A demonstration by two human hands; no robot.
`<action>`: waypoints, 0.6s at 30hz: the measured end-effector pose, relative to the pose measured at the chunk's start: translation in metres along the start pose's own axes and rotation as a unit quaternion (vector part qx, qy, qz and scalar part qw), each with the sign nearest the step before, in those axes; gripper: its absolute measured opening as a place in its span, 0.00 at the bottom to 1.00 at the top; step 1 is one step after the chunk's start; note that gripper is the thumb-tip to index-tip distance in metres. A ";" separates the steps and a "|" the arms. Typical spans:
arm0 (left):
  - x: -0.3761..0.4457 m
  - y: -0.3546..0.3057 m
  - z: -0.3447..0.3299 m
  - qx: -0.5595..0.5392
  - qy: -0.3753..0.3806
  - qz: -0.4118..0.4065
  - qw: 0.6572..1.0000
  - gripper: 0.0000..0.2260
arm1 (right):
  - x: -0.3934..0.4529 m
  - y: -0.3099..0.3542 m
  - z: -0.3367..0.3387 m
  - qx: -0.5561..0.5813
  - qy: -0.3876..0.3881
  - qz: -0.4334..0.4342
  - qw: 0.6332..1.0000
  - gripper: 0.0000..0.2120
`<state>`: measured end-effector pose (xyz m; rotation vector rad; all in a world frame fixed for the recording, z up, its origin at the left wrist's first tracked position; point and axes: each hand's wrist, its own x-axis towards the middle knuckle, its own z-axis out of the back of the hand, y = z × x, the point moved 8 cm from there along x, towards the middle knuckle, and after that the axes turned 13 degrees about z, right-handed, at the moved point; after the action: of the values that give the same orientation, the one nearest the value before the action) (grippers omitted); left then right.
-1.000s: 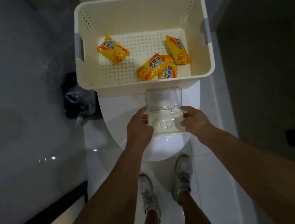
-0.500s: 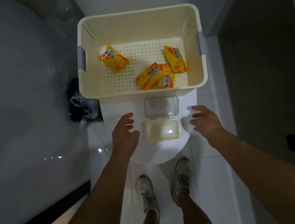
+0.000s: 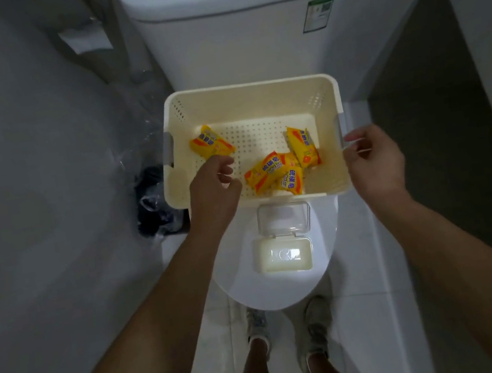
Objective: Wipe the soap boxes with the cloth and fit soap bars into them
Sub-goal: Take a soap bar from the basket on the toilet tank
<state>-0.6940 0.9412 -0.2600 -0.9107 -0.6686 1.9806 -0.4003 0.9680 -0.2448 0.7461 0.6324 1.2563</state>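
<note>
Your left hand (image 3: 213,189) and right hand (image 3: 373,160), loosely curled, held nothing; soap box (image 3: 283,253) stood open; basket (image 3: 242,98) held four soap packets (image 3: 265,171).

Perforated matt cream plastic basket (image 3: 332,177), glossy yellow soap wrappers (image 3: 263,172), clear plastic soap box lid (image 3: 284,218), glossy white toilet lid (image 3: 241,279), shiny floor tiles (image 3: 372,312).

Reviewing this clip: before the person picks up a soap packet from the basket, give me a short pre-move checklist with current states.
1. Soap box lid open: ok.
2. Box free for another bar: not ok, a pale bar seems to lie inside.
3. Wrapped soap packets in the basket: ok, four visible.
4. Left hand empty, near a packet: ok.
5. Right hand empty, by the basket's side: ok.
6. Cloth in view: not ok.
</note>
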 end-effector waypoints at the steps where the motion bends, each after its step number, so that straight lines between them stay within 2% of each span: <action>1: 0.012 -0.002 -0.006 0.015 0.016 0.008 1.000 0.15 | 0.006 0.006 -0.013 -0.004 0.029 0.006 1.000 0.06; 4: 0.045 0.002 -0.030 0.060 0.077 0.058 0.994 0.17 | 0.020 0.013 -0.058 -0.018 0.116 0.000 0.993 0.08; 8: 0.077 0.024 -0.061 0.104 0.131 0.155 0.974 0.19 | 0.034 0.001 -0.111 -0.053 0.193 -0.034 0.979 0.13; 11: 0.088 0.042 -0.079 0.113 0.172 0.225 0.952 0.17 | 0.039 -0.008 -0.142 -0.086 0.254 -0.037 0.963 0.19; 14: 0.088 0.062 -0.089 0.035 0.205 0.336 0.919 0.14 | 0.043 -0.018 -0.167 -0.104 0.286 -0.058 0.951 0.22; 18: 0.085 0.073 -0.100 -0.064 0.224 0.420 0.877 0.14 | 0.044 -0.025 -0.186 -0.144 0.291 -0.081 0.942 0.17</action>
<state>-0.6812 0.9878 -0.4018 -1.9055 -0.1155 2.3126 -0.5203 1.0354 -0.3800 0.0618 0.9396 1.3825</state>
